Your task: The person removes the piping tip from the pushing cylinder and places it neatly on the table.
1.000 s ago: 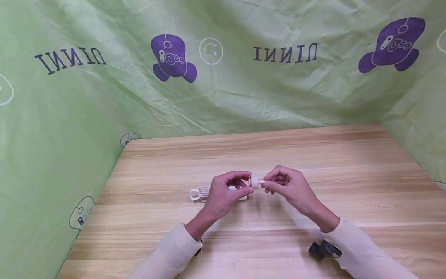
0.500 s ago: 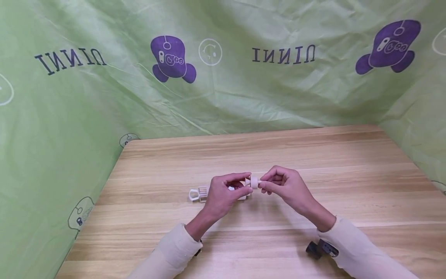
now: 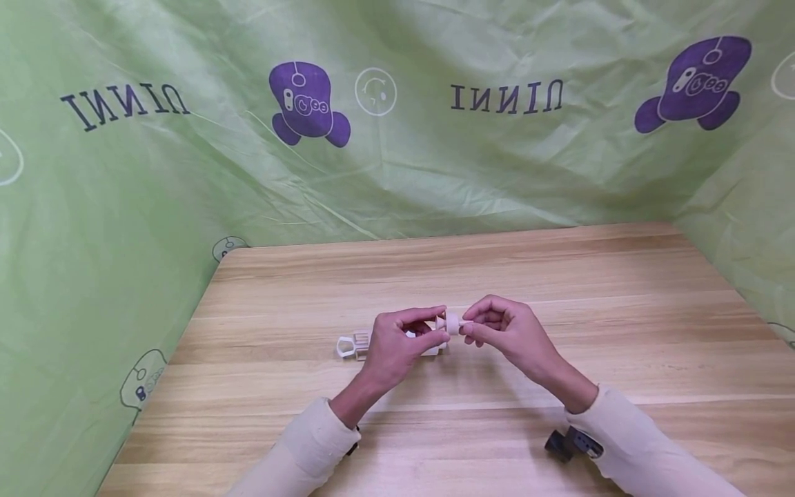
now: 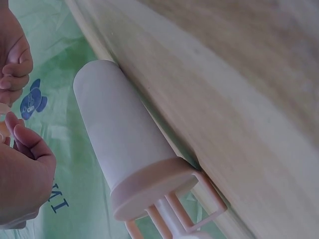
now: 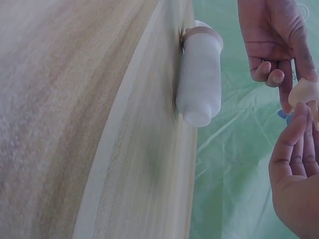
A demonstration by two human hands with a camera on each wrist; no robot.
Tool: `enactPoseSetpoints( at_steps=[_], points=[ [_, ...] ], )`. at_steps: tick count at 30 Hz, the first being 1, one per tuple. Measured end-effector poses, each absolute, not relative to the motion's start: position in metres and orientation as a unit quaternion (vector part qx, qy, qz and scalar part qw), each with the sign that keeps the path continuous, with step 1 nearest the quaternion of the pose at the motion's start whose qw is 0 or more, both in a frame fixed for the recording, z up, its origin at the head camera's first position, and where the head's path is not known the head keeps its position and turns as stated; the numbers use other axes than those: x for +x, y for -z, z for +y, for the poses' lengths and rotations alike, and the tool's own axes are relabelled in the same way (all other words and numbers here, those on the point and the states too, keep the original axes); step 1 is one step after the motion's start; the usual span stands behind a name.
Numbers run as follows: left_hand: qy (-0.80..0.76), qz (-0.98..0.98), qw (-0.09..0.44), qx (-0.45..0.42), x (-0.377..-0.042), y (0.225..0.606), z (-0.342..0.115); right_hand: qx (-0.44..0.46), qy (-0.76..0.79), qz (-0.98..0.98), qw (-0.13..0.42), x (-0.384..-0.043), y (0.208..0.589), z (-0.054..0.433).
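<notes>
In the head view, both hands meet over a small whitish-pink capped piece with a thin stem (image 3: 453, 324). My left hand (image 3: 397, 342) has thumb and forefinger around its flared left end. My right hand (image 3: 512, 338) pinches the stem at its right end. Under the left hand lies a white cylinder (image 4: 124, 124), on its side on the table, with a pinkish collar (image 4: 154, 186) and an open loop handle (image 3: 347, 347) pointing left. The cylinder's narrow spout end (image 5: 198, 117) points right. My left hand hides the cylinder's middle in the head view.
The wood-grain table (image 3: 298, 290) spreads around the hands, with its far edge against a green printed curtain (image 3: 397, 179). A black wrist camera (image 3: 574, 444) hangs below the right sleeve (image 3: 633, 428).
My right hand has shifted slightly left, its fingertips closer to the capped piece, so less stem shows. The flared end now shows more between the left fingertips. The cylinder has not moved.
</notes>
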State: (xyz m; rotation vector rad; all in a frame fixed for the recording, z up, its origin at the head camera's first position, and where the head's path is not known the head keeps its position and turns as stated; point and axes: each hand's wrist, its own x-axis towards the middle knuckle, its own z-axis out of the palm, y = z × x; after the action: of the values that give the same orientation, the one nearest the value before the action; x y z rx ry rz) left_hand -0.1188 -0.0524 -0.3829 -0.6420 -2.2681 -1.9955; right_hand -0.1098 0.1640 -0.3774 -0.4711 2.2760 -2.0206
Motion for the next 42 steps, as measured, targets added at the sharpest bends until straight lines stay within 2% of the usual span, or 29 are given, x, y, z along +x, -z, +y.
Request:
enactPoseSetpoints(
  at_steps=[7,15,42],
  points=[
    [0.652,-0.729,0.033,-0.204,-0.119,0.382,-0.053,-0.17,0.657,0.733,0.031,-0.112,0.379,0.165],
    [0.652,-0.729,0.04,-0.207,-0.12,0.383,-0.053,-0.188,0.673,0.713,0.062,-0.112,0.378,0.16],
    [0.655,-0.729,0.037,-0.197,-0.118,0.382,-0.052,-0.176,0.651,0.738,0.033,-0.11,0.374,0.152]
  ],
)
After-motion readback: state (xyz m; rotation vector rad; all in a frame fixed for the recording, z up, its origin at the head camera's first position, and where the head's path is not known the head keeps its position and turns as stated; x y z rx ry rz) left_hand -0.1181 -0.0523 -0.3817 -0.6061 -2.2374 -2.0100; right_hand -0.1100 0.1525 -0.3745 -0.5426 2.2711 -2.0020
